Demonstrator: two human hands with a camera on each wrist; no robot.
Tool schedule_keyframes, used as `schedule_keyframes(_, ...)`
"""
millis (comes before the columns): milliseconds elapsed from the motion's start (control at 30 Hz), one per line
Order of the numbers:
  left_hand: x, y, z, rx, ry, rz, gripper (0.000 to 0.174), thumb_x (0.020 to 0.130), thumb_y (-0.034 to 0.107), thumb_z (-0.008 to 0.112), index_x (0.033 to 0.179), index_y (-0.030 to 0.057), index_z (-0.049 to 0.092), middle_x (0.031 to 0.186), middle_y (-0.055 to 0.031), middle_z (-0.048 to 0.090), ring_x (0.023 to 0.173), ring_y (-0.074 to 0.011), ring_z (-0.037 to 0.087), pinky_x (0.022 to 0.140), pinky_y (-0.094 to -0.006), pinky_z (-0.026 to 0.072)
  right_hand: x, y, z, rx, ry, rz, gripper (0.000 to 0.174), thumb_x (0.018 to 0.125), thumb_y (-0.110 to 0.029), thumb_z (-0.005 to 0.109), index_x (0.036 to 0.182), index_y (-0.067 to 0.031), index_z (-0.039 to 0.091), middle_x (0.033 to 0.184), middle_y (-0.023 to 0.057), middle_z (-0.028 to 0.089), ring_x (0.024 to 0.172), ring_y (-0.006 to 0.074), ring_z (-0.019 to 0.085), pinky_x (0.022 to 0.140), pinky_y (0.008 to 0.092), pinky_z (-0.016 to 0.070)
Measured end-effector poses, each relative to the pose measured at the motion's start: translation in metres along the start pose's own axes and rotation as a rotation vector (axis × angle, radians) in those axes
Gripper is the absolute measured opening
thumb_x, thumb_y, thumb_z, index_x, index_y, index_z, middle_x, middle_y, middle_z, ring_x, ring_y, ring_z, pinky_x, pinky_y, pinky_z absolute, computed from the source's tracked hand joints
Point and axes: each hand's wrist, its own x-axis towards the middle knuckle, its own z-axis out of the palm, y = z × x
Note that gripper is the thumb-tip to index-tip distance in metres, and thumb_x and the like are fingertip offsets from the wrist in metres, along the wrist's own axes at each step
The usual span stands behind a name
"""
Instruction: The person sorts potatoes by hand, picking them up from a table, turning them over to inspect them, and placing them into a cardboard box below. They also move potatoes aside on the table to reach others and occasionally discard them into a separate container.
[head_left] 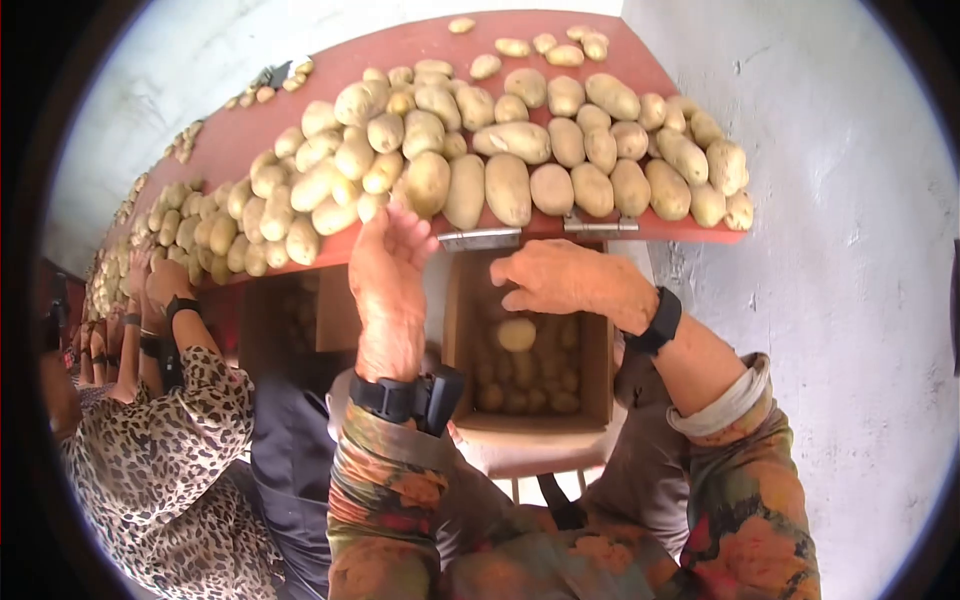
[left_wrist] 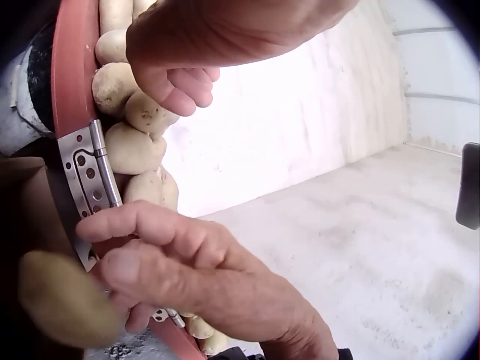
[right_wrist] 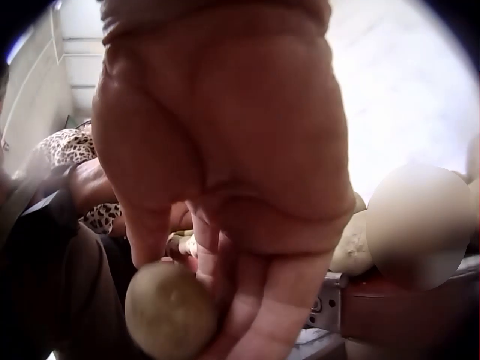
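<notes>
One potato (head_left: 516, 335) is below the right hand (head_left: 575, 285), left hand (head_left: 388, 285) near others (head_left: 428, 183)

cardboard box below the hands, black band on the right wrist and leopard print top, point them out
cardboard box (head_left: 597, 365): head view, inside of its right wall
black wristband (head_left: 662, 320): head view, middle of the band
leopard print top (head_left: 145, 455): head view, back of the top

Left grip (head_left: 388, 275), right grip (head_left: 575, 282) (both relaxed)
</notes>
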Motion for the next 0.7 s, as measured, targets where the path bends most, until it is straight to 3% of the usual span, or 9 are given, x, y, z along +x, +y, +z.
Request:
schedule_keyframes(133, -0.003, -0.006, 0.003, -0.043, 0.031, 0.030, 0.030, 0.092, 0.025, 0.053, 0.112, 0.0027, 0.056, 0.096, -0.0069, 0.060, 0.087, -0.0205, 0.059, 0.076, -0.0357, 0.0505, 0.003, 0.005, -0.003, 0.033, 0.213, -0.044, 0.021, 0.081, -0.020, 0.061, 0.093, -0.0029, 0.060, 0.079, 0.0174, 0.064, 0.079, 0.0360, 0.062, 0.073, 0.0449, 0.0474)
schedule_keyframes(333, -0.005, -0.013, 0.006, -0.016, 0.060, 0.040, 0.043, 0.091, 0.025, 0.052, 0.124, -0.0010, 0.047, 0.109, -0.0120, 0.054, 0.100, -0.0241, 0.054, 0.083, -0.0370, 0.0482, 0.020, 0.002, -0.001, 0.173, 0.536, -0.055, 0.015, 0.082, -0.015, 0.061, 0.082, -0.0005, 0.059, 0.071, 0.0160, 0.063, 0.073, 0.0358, 0.062, 0.068, 0.0452, 0.0484)
schedule_keyframes(433, -0.005, -0.019, 0.001, -0.027, 0.046, 0.053, 0.046, 0.091, 0.027, 0.051, 0.127, -0.0014, 0.044, 0.115, -0.0138, 0.051, 0.105, -0.0255, 0.052, 0.085, -0.0387, 0.0473, 0.029, -0.001, 0.000, 0.258, 0.582, 0.013, 0.018, 0.082, -0.016, 0.063, 0.086, 0.0011, 0.058, 0.072, 0.0169, 0.063, 0.075, 0.0371, 0.062, 0.070, 0.0456, 0.0483)
schedule_keyframes(533, -0.004, -0.019, -0.001, -0.039, 0.042, 0.044, 0.050, 0.091, 0.029, 0.051, 0.129, -0.0018, 0.042, 0.121, -0.0157, 0.048, 0.111, -0.0274, 0.050, 0.086, -0.0405, 0.0467, 0.040, -0.001, 0.002, 0.314, 0.669, 0.069, 0.026, 0.082, -0.017, 0.063, 0.098, 0.0027, 0.057, 0.083, 0.0202, 0.065, 0.082, 0.0378, 0.062, 0.074, 0.0447, 0.0483)
schedule_keyframes(600, -0.004, -0.017, -0.001, -0.050, 0.039, 0.021, 0.053, 0.092, 0.031, 0.051, 0.131, -0.0022, 0.039, 0.125, -0.0175, 0.045, 0.115, -0.0289, 0.048, 0.090, -0.0418, 0.0448, 0.048, 0.000, 0.001, 0.501, 0.730, 0.041, 0.039, 0.081, -0.017, 0.064, 0.112, 0.0034, 0.053, 0.099, 0.0235, 0.063, 0.094, 0.0366, 0.062, 0.080, 0.0434, 0.0480)
schedule_keyframes(700, -0.004, -0.018, -0.004, -0.050, -0.012, -0.002, 0.057, 0.093, 0.035, 0.051, 0.134, -0.0023, 0.035, 0.131, -0.0203, 0.040, 0.119, -0.0313, 0.044, 0.094, -0.0435, 0.0422, 0.058, 0.001, 0.001, 0.577, 0.723, 0.113, 0.050, 0.080, -0.018, 0.064, 0.122, 0.0026, 0.048, 0.111, 0.0242, 0.060, 0.103, 0.0363, 0.059, 0.086, 0.0422, 0.0470)
